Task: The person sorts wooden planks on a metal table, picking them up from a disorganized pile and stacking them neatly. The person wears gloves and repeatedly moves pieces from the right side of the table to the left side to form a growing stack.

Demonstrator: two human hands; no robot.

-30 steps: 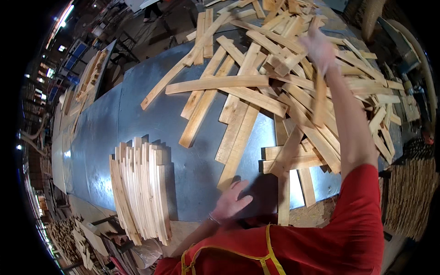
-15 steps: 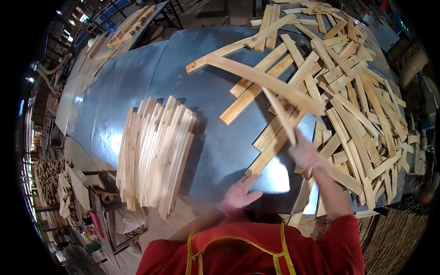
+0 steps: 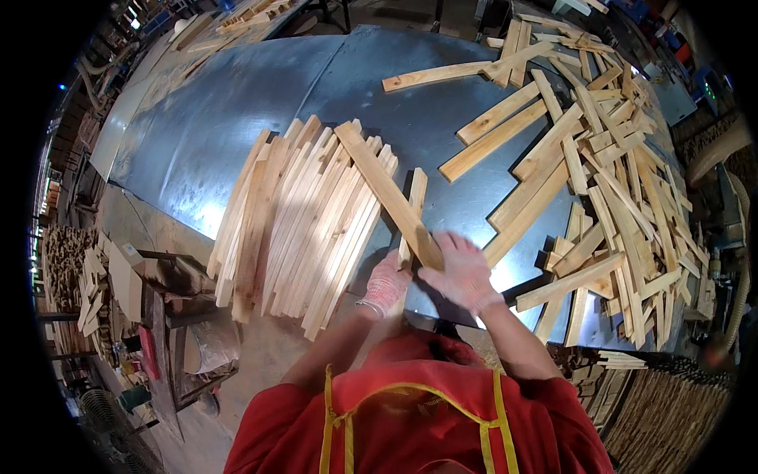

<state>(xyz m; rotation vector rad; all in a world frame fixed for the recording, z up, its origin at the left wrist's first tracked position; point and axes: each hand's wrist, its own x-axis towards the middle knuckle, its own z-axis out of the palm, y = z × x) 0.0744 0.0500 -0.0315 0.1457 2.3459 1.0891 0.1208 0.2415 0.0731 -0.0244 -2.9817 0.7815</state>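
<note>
Both my hands wear pale gloves and are close together near the table's front edge. My left hand is closed around the lower part of a narrow wooden slat that points away from me. A second wooden slat crosses over that one, slanting up to the left. My right hand, slightly blurred, grips its near end between thumb and fingers. The far end of this slat overlaps the right side of a row of slats set side by side on edge.
A jumbled heap of slats covers the right of the dark metal table. Several loose slats lie between heap and row. A wooden stand is at the lower left, and bundled strips are stacked at the lower right.
My right hand has come left from the heap, bringing slats toward the row. My left hand, open before beside a lying slat, now grips a slat. The view has shifted.
</note>
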